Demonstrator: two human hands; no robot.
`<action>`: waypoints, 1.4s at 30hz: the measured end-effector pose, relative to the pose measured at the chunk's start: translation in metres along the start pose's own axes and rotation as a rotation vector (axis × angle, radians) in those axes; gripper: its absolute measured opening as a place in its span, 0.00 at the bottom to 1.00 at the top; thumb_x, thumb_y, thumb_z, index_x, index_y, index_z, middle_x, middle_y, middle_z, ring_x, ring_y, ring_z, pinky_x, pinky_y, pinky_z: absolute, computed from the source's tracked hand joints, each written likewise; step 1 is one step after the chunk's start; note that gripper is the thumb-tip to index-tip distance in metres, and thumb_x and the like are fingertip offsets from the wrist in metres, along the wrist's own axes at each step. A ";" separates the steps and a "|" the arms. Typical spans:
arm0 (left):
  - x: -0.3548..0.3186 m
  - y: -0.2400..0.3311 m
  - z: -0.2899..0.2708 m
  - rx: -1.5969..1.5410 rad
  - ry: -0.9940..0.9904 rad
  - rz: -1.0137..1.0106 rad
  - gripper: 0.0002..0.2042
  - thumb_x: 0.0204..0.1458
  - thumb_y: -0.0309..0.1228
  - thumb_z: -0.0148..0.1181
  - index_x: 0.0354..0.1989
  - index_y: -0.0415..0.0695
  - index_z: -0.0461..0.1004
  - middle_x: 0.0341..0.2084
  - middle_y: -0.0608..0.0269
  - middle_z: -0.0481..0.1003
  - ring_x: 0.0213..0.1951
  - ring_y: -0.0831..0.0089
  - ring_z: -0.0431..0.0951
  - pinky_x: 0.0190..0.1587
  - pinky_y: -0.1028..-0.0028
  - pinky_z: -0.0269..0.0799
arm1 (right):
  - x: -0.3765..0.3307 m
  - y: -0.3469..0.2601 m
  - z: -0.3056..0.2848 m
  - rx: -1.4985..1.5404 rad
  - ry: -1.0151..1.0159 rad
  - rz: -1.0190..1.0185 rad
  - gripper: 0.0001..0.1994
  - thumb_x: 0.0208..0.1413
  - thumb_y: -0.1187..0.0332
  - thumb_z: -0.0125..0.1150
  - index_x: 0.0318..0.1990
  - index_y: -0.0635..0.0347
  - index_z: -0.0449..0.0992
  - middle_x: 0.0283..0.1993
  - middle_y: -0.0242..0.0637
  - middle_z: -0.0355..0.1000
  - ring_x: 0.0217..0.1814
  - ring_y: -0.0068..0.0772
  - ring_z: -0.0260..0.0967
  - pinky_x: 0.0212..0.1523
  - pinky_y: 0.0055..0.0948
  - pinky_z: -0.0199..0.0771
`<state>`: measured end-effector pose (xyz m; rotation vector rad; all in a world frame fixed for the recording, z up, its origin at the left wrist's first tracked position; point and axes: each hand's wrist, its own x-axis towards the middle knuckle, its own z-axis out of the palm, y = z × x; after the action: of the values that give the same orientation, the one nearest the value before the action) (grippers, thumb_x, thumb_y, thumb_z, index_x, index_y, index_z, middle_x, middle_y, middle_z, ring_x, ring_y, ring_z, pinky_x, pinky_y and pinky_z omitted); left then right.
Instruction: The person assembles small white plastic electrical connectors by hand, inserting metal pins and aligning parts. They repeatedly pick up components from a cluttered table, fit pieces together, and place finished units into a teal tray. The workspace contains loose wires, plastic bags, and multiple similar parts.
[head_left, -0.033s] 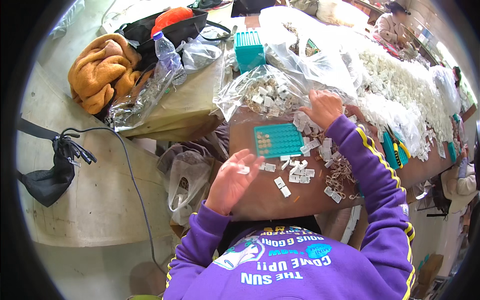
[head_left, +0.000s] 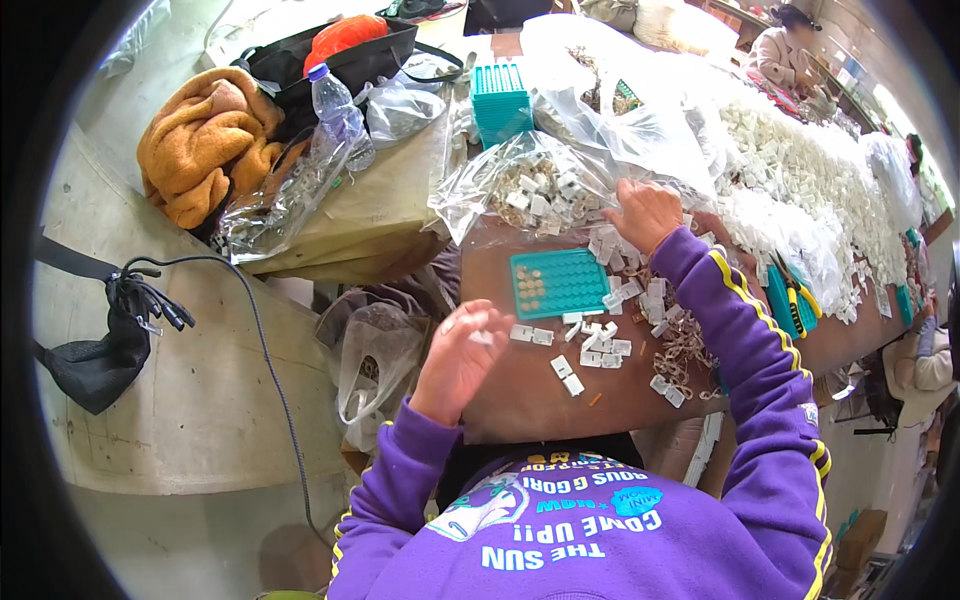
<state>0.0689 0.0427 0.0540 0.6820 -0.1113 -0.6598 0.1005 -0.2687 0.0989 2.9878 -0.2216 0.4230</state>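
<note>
My left hand [head_left: 460, 362] is raised over the table's near left part, its fingers curled round a small white plastic piece [head_left: 482, 338]; motion smears the fingertips. My right hand [head_left: 648, 215] reaches to the edge of a clear bag [head_left: 470, 190] of white pieces and beige strands. Its thumb and fingers look apart, and nothing shows between them. Between the hands lies a teal grid tray [head_left: 575, 280] with several round beige pieces [head_left: 530, 285] at its left side. White rectangular pieces [head_left: 602, 348] lie loose in front of it.
Beige strands [head_left: 680, 352] lie below my right forearm. Pliers with yellow handles [head_left: 797, 300] rest on a teal tray to the right. Stacked teal trays [head_left: 500, 105], a large heap of white pieces [head_left: 790, 170] and a bottle [head_left: 335, 110] stand farther back. A person [head_left: 785, 55] sits far right.
My left hand's fingers have curled in round the small white piece and drawn slightly back from the tray. My right hand has hardly moved.
</note>
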 end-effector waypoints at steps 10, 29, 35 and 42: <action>0.135 0.044 -0.027 1.429 0.331 0.623 0.16 0.51 0.39 0.62 0.23 0.37 0.73 0.15 0.48 0.71 0.21 0.58 0.73 0.28 0.63 0.69 | 0.092 0.027 -0.009 0.553 0.039 -0.186 0.14 0.55 0.58 0.56 0.26 0.60 0.75 0.20 0.41 0.71 0.22 0.38 0.71 0.27 0.37 0.71; 0.177 0.126 0.016 0.760 0.236 0.219 0.09 0.57 0.33 0.52 0.30 0.40 0.73 0.20 0.62 0.74 0.14 0.86 0.57 0.17 0.83 0.50 | 0.168 0.030 -0.026 1.314 -0.141 0.178 0.18 0.63 0.50 0.52 0.37 0.59 0.71 0.30 0.33 0.72 0.28 0.28 0.77 0.25 0.29 0.79; 0.206 0.138 0.018 0.245 0.142 0.143 0.12 0.62 0.30 0.42 0.42 0.35 0.68 0.41 0.48 0.77 0.15 0.85 0.55 0.15 0.83 0.49 | 0.058 0.010 -0.022 0.214 0.135 -0.127 0.15 0.62 0.54 0.55 0.42 0.56 0.75 0.35 0.38 0.76 0.30 0.33 0.77 0.30 0.29 0.78; 0.230 0.145 0.034 0.028 0.168 0.139 0.14 0.63 0.28 0.38 0.46 0.32 0.68 0.50 0.46 0.75 0.15 0.82 0.57 0.16 0.82 0.51 | 0.074 -0.053 0.071 0.113 0.018 -0.924 0.12 0.63 0.62 0.49 0.47 0.50 0.77 0.58 0.36 0.70 0.55 0.38 0.70 0.46 0.38 0.76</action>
<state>0.3172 -0.0291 0.1437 0.7469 -0.0124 -0.4661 0.1979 -0.2353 0.0474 2.7698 1.1552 0.3380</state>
